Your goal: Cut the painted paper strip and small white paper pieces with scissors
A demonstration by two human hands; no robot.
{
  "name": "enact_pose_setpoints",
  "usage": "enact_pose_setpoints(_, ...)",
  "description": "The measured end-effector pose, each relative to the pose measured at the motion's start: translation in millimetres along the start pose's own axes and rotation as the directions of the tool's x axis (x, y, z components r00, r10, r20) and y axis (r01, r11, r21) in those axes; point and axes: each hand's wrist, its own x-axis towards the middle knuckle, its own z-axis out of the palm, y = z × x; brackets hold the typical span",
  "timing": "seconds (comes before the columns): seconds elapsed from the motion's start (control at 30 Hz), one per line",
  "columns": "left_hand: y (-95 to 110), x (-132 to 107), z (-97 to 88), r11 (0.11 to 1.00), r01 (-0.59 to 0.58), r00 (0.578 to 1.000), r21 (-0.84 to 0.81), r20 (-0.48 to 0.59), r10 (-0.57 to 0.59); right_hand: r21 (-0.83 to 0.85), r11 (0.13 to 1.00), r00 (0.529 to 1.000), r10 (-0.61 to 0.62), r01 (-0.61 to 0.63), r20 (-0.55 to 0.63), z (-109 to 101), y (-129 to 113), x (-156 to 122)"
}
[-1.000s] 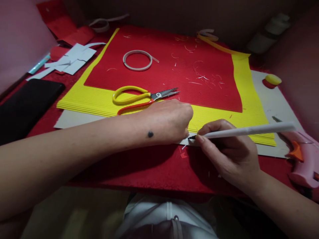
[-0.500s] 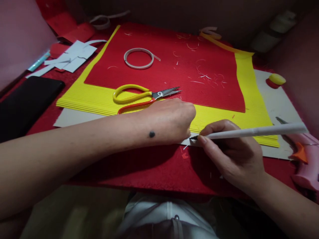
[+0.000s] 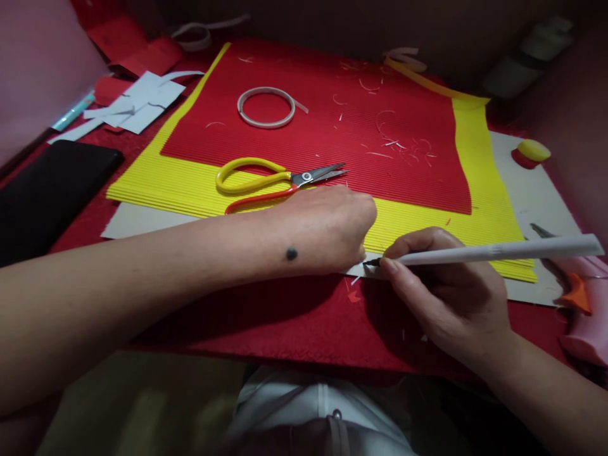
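Observation:
My right hand grips a white felt-tip pen near its black tip, and the barrel points off to the right. The tip is at a pale strip by the front edge of the layered sheets. Just left of the tip, my left hand is curled closed, knuckles up; its fingertips are hidden, so I cannot tell what is in them. Behind its wrist lie scissors with yellow and red handles, blades slightly apart. Beneath are a red corrugated sheet and a larger yellow corrugated sheet.
Grey board lies under the yellow sheet. A roll of narrow tape and thin clippings rest on the red sheet. To the left are a black phone-like slab and white paper pieces; rightward, a pink glue gun.
The pen's rear end has swung slightly to the right, with its tip still by my left hand. Otherwise the whole view has shifted only a little.

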Motion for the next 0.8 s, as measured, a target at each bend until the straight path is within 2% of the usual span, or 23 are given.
enact_pose_setpoints(0.13,-0.1,-0.4,-0.7,1.0,-0.011,1.0,-0.01,0.003,0.011,-0.012,1.0,1.0,-0.015,0.015,0.015,-0.6,0.0,0.4)
enact_pose_setpoints(0.33,3.3,0.0,-2.7,0.994,0.098,0.994,-0.05,0.052,-0.096,-0.026,1.0,1.0,-0.011,0.011,0.015,-0.9,0.2,0.7)
enact_pose_setpoints(0.8,1.9,1.0,-2.0,0.994,0.09,0.995,-0.067,0.056,-0.086,-0.008,1.0,1.0,-0.019,0.02,0.017,-1.2,0.1,0.0)
